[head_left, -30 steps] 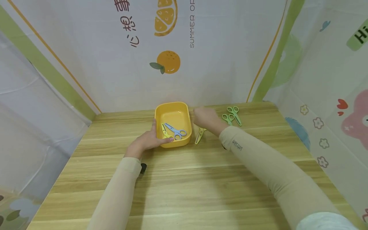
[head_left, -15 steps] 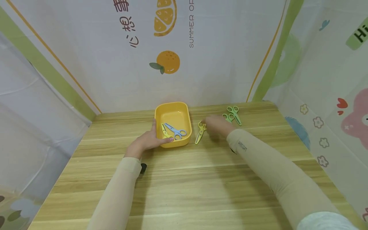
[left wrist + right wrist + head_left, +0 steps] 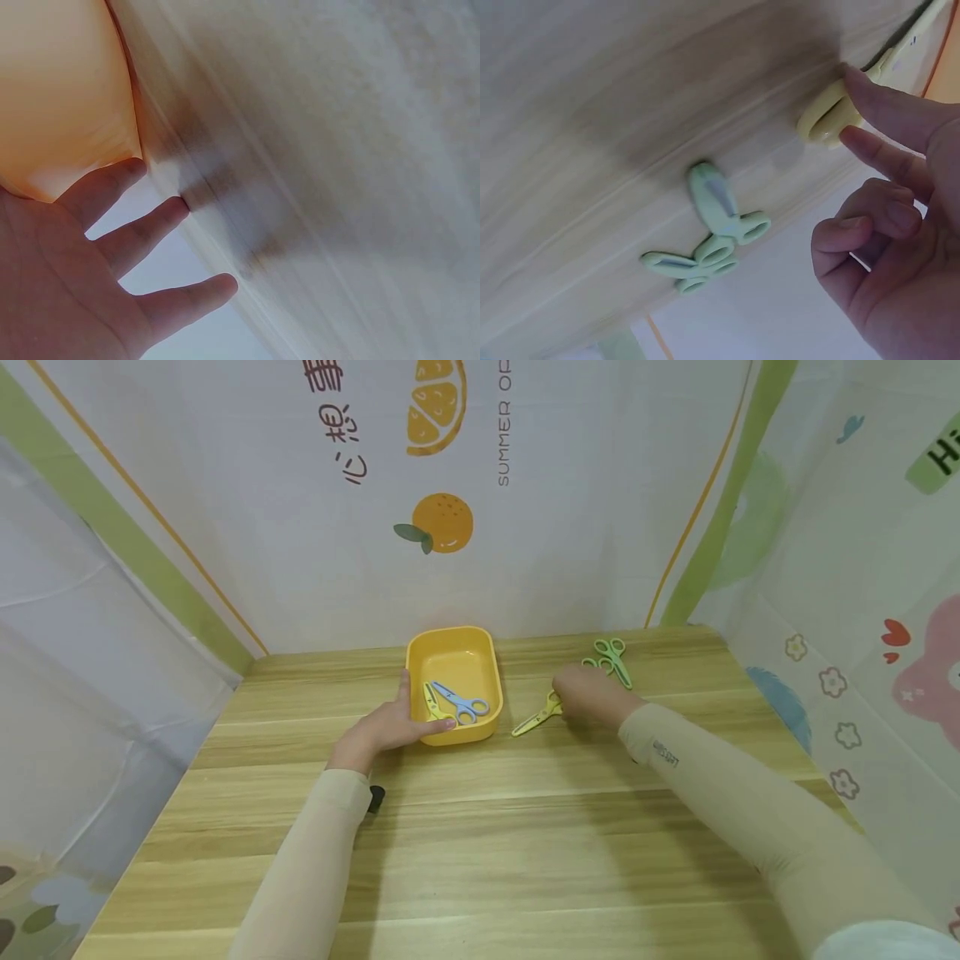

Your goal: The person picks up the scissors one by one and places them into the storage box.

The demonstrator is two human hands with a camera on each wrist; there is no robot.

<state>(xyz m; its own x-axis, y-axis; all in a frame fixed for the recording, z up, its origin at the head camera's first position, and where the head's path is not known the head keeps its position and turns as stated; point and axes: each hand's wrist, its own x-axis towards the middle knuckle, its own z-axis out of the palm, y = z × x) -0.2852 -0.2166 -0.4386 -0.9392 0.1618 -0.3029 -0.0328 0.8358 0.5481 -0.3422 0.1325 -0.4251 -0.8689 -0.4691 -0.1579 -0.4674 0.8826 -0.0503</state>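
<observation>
A yellow plastic bin (image 3: 491, 652) stands near the back of the table, holding blue scissors (image 3: 448, 695) and a yellow pair (image 3: 432, 700). My left hand (image 3: 375, 727) rests against its left side with the thumb across the front rim. In the left wrist view, straight, spread fingers (image 3: 139, 232) reach beside the bin's wall. Right of the bin, another pair of yellow scissors (image 3: 534, 721) has its blades toward the bin. My right hand (image 3: 592, 695) pinches its handle (image 3: 814, 120) between thumb and index finger, the other fingers curled.
Two pairs of green scissors (image 3: 619, 667) lie together just behind my right hand, the nearer one partly hidden by it. A white printed curtain (image 3: 337, 568) hangs along the table's back edge, and another stands at the right.
My right hand has moved right from beside the bin and taken the yellow scissors by the handle. Their handle end has swung right. My left hand stays at the bin.
</observation>
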